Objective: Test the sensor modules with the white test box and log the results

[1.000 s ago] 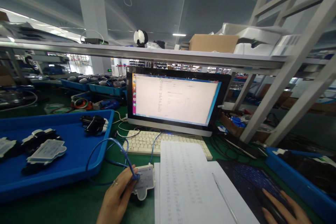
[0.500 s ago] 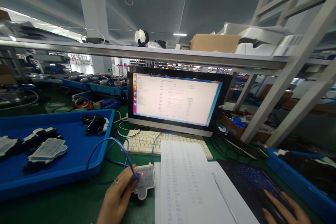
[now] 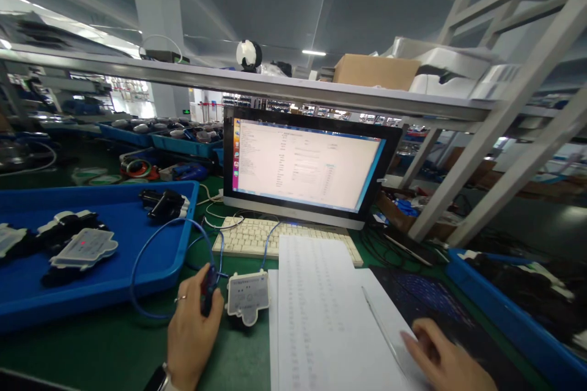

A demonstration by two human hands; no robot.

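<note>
My left hand (image 3: pixel 195 317) is closed around a small dark probe (image 3: pixel 210 290) on a blue cable (image 3: pixel 144 256). Just right of it, a pale grey plastic module (image 3: pixel 248 296) with printed markings lies on the green bench, apart from the fingers. My right hand (image 3: pixel 447 354) hovers by the right edge of the printed sheets (image 3: pixel 316 311), its fingers loosely curled with the thumb apart and nothing visible in them. Close to that hand, a pen (image 3: pixel 380 324) lies on the paper. A similar module (image 3: pixel 85 249) in the blue tray (image 3: pixel 137 290) shows a red light spot.
Behind the papers are a white keyboard (image 3: pixel 245 237) and a lit monitor (image 3: pixel 302 165). A dark mouse mat (image 3: pixel 431 299) lies right of the sheets, beside another blue tray (image 3: pixel 518 314) of dark parts. A shelf (image 3: pixel 293 87) with boxes runs overhead.
My left hand has lifted the probe off the grey module and moved left. My right hand has left the mouse and come left to the papers. The view has shifted slightly.
</note>
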